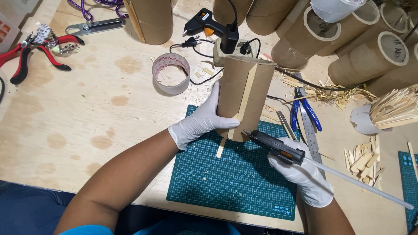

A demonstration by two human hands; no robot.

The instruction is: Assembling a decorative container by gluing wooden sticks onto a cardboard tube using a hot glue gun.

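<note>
My left hand (198, 122), in a white glove, grips the side of an upright brown cardboard tube (257, 89) that stands on a green cutting mat (235, 182). A thin wooden stick (244, 102) runs down the tube's front, and its lower end juts past the tube over the mat. My right hand (305, 174), also gloved, holds a black hot glue gun (276, 146) with its nozzle at the tube's lower edge. A long clear glue stick (361, 185) sticks out of the gun's back toward the right.
A roll of tape (171, 73), red pliers (26, 52), a second glue gun (202, 21) and a power strip (228, 48) lie behind. Several cardboard tubes (370, 56) crowd the back right. Blue pliers (305, 106), a steel ruler (311, 135) and a cup of wooden sticks (387, 111) sit right.
</note>
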